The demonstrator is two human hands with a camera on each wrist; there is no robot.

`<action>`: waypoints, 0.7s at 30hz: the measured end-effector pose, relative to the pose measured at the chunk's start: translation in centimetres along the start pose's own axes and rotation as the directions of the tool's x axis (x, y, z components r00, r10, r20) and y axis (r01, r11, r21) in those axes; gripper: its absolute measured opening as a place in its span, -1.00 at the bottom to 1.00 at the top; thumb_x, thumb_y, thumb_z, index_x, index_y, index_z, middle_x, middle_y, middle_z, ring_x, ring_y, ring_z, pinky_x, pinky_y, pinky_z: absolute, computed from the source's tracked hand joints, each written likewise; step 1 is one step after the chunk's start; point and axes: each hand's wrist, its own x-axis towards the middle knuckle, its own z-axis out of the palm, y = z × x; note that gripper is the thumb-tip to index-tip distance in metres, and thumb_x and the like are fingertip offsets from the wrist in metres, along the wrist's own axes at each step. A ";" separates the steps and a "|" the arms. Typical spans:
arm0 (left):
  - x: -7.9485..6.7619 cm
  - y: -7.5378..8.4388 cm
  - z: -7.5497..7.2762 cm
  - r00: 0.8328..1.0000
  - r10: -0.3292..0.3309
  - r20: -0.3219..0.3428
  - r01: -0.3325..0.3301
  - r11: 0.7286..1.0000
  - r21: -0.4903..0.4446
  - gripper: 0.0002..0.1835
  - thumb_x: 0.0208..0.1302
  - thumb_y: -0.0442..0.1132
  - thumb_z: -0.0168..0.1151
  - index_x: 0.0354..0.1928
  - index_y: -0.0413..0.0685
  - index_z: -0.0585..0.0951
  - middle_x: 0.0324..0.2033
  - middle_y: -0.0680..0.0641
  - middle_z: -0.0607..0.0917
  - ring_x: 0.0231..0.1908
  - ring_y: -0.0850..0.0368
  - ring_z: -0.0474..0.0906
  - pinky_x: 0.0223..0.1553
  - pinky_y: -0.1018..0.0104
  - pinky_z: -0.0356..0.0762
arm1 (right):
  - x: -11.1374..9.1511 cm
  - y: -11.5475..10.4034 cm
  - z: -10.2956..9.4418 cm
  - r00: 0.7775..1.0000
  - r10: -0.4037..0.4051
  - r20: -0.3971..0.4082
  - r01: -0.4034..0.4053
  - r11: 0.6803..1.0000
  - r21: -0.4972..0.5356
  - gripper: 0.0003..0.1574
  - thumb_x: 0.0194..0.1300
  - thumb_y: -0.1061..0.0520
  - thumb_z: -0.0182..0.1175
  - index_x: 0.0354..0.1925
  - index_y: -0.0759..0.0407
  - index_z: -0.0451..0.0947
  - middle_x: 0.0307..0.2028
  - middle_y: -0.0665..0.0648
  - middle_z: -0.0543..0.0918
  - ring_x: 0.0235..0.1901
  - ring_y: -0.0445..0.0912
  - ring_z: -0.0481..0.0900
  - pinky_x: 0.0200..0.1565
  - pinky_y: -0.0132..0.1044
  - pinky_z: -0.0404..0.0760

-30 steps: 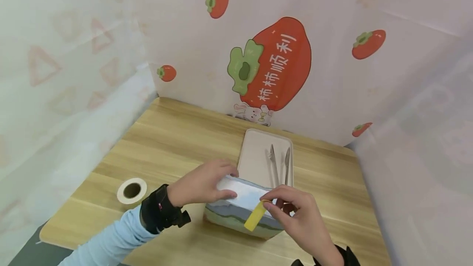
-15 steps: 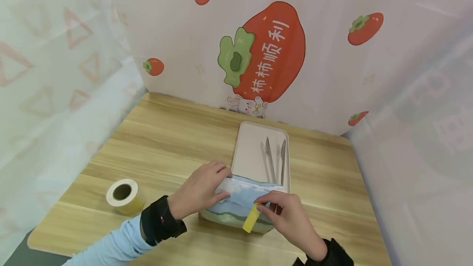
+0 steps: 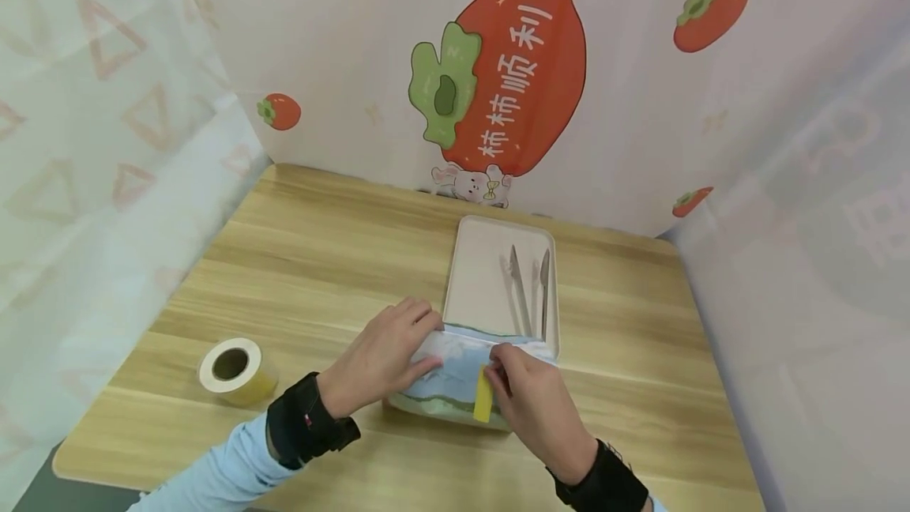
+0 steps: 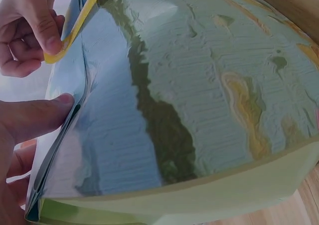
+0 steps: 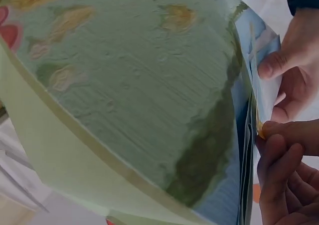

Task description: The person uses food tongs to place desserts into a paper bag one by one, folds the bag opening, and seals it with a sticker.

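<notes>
A paper bag (image 3: 458, 376) with a painted landscape in blue and green lies on the table, its top edge folded over. At the left end of that fold my left hand (image 3: 387, 355) grips the edge, thumb (image 4: 42, 116) on the near side. My right hand (image 3: 539, 409) pinches one end of a short yellow tape strip (image 3: 483, 396) between thumb and finger at the middle of the fold. From there the strip hangs down across the bag's front; whether it sticks cannot be told. In the right wrist view, the pinched tape end (image 5: 260, 129) is mostly hidden by fingers.
A roll of yellow tape (image 3: 256, 387) stands on the table (image 3: 334, 259) at the left. Behind the bag is a pale tray (image 3: 478, 267) with two metal tools (image 3: 544, 283), slim and pointed. White printed sheets (image 3: 341, 54) wall the table at back and sides.
My right hand has brought the tape strip up and in to the fold, and the strip now hangs more upright. The left hand keeps its hold. The head view has tilted downward.
</notes>
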 end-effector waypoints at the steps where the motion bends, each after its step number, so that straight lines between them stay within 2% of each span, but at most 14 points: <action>1: 0.1 0.0 0.0 1.000 0.002 0.002 -0.002 1.000 0.001 -0.59 0.07 -0.05 0.52 -0.13 -0.05 0.57 -0.19 0.02 0.61 -0.21 0.16 0.48 -0.18 0.28 0.53 | 0.0 0.0 0.0 1.000 -0.011 -0.004 0.011 1.000 -0.023 -0.57 -0.01 0.33 0.49 -0.28 0.18 0.44 -0.51 -0.07 0.46 -0.55 -0.34 0.35 -0.46 -0.56 0.35; 8: 0.4 -0.1 -0.1 1.000 0.030 -0.005 -0.030 0.999 0.019 -0.59 0.08 -0.05 0.52 -0.13 -0.06 0.57 -0.20 0.02 0.61 -0.23 0.14 0.48 -0.19 0.27 0.53 | -0.2 -0.2 0.2 1.000 -0.013 -0.006 0.012 0.995 -0.098 -0.60 0.02 0.31 0.47 -0.26 0.18 0.44 -0.47 -0.02 0.45 -0.53 -0.29 0.34 -0.48 -0.50 0.35; 13: 0.5 -0.1 -0.1 0.999 0.030 0.012 -0.031 0.999 0.019 -0.59 0.09 -0.04 0.51 -0.13 -0.07 0.57 -0.20 0.02 0.61 -0.24 0.14 0.47 -0.21 0.28 0.52 | -0.2 0.1 0.3 0.998 -0.003 -0.060 -0.005 0.991 -0.132 -0.54 -0.04 0.28 0.53 -0.23 0.22 0.47 -0.24 0.16 0.52 -0.52 -0.22 0.53 -0.55 -0.48 0.46; 15: 0.5 -0.1 -0.1 0.999 0.026 0.021 -0.026 1.000 0.014 -0.59 0.10 -0.04 0.51 -0.12 -0.07 0.57 -0.20 0.02 0.61 -0.24 0.14 0.47 -0.21 0.29 0.52 | -0.3 0.5 0.4 0.997 -0.027 -0.074 0.016 0.989 -0.150 -0.73 0.19 0.21 0.41 -0.23 0.19 0.49 -0.16 0.21 0.52 -0.51 -0.19 0.56 -0.59 -0.44 0.48; 17: 0.4 -0.1 0.0 1.000 0.023 0.020 -0.024 1.000 0.011 -0.58 0.09 -0.04 0.51 -0.12 -0.06 0.57 -0.19 0.02 0.61 -0.24 0.15 0.46 -0.20 0.29 0.52 | -0.4 0.9 0.5 0.996 -0.061 -0.072 0.048 0.984 -0.172 -0.88 0.41 0.12 0.20 -0.24 0.16 0.51 -0.16 0.21 0.52 -0.48 -0.18 0.51 -0.61 -0.39 0.47; 20: 0.3 -0.2 0.1 1.000 0.027 0.010 -0.027 1.000 0.005 -0.57 0.07 -0.04 0.52 -0.12 -0.07 0.57 -0.19 0.02 0.61 -0.24 0.15 0.46 -0.21 0.29 0.52 | -0.7 1.2 0.7 0.992 -0.116 -0.044 0.106 0.976 -0.188 -0.61 0.58 0.02 -0.20 -0.22 0.12 0.53 -0.14 0.18 0.53 -0.36 -0.09 0.50 -0.56 -0.31 0.53; 21: 0.3 -0.2 0.1 1.000 0.030 0.004 -0.030 1.000 0.003 -0.57 0.07 -0.04 0.53 -0.12 -0.07 0.57 -0.19 0.02 0.61 -0.23 0.15 0.46 -0.20 0.28 0.52 | -0.9 1.2 0.8 0.991 -0.125 -0.037 0.116 0.975 -0.190 -0.62 0.58 0.02 -0.19 -0.22 0.11 0.53 -0.13 0.18 0.53 -0.33 -0.07 0.50 -0.54 -0.31 0.53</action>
